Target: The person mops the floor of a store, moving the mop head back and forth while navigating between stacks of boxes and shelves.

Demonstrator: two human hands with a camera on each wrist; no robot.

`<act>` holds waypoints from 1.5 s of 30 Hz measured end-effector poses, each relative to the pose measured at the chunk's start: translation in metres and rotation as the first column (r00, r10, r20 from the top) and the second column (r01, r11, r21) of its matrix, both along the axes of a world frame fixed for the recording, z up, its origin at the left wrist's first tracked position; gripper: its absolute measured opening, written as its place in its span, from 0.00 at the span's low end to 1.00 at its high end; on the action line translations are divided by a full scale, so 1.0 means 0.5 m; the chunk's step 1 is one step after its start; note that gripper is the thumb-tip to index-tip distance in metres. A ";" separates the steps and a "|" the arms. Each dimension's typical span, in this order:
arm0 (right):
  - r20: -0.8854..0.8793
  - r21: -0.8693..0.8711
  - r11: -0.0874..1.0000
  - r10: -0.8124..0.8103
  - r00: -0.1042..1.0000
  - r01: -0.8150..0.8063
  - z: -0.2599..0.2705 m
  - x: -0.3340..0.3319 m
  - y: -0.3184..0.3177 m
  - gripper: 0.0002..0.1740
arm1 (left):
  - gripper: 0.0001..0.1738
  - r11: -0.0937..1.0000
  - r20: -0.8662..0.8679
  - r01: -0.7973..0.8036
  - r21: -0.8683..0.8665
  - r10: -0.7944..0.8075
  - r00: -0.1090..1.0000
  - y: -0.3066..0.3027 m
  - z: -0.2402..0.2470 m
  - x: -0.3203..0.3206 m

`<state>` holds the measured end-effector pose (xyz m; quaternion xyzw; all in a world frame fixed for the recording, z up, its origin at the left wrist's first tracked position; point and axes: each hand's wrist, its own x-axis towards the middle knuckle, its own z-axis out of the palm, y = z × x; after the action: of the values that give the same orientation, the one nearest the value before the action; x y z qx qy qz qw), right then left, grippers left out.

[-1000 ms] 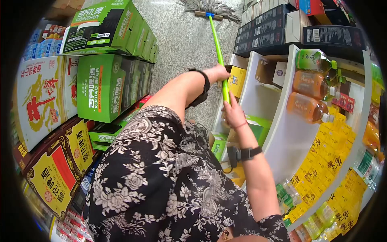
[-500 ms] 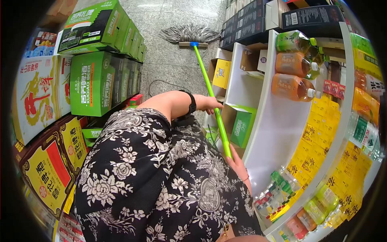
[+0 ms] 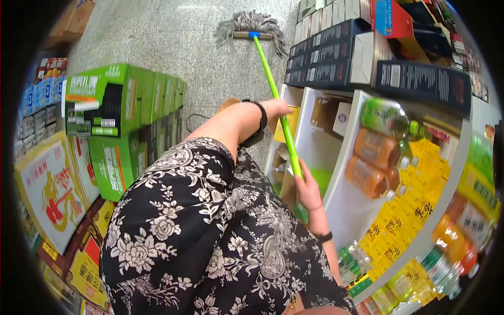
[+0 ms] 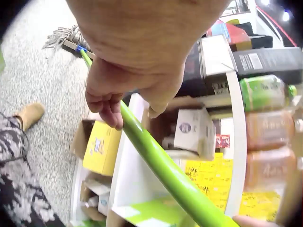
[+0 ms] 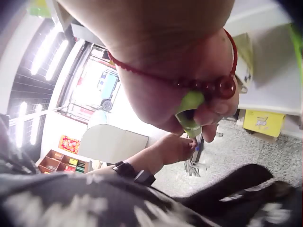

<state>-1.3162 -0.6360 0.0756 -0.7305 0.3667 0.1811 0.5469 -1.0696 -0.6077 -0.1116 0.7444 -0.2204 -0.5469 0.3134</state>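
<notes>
A grey string mop head [image 3: 252, 23] lies on the speckled floor at the top of the head view, on a long green handle [image 3: 291, 144]. My left hand [image 3: 277, 108] grips the handle partway up, fingers curled round it in the left wrist view, where the handle [image 4: 158, 163] slants down to the right. Lower down, my right hand [image 3: 308, 193] holds the handle's near end. From the right wrist, the fingers of my right hand [image 5: 189, 101] wrap that end, with my left hand [image 5: 175, 149] beyond it.
Green beer cartons [image 3: 97, 100] are stacked on the left. On the right, white shelving [image 3: 344, 152] holds orange drink bottles [image 3: 367, 176] and yellow packs, with dark boxes [image 3: 323, 55] beyond. A yellow box [image 4: 102, 146] stands low beside the floor.
The mop head came nearer along the floor, then moved away again. Both hands drew back with the handle and have since moved forward, keeping their grip.
</notes>
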 end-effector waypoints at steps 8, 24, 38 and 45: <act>-0.141 -0.050 0.997 0.051 0.989 -0.058 -0.068 0.537 -0.152 0.30 | 0.23 0.989 0.258 -0.078 0.123 0.044 0.965 -0.138 0.047 0.433; 0.040 -0.153 0.968 0.209 0.977 -0.201 -0.056 0.434 -0.153 0.31 | 0.25 0.980 0.117 -0.177 0.087 0.167 0.979 -0.111 -0.022 0.359; -0.247 0.058 0.995 0.095 0.964 -0.084 0.202 0.207 -0.127 0.32 | 0.28 0.991 -0.304 -0.029 0.130 0.068 0.950 -0.098 0.055 0.128; -0.089 0.023 0.997 0.073 0.993 -0.071 0.077 0.467 -0.234 0.32 | 0.27 0.975 -0.010 0.042 0.220 -0.041 0.999 -0.217 -0.001 0.439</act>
<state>-1.0828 -0.7531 0.1140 -0.7289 0.3627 0.2369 0.5302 -0.8501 -0.7160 -0.1121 0.7682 -0.1731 -0.5764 0.2182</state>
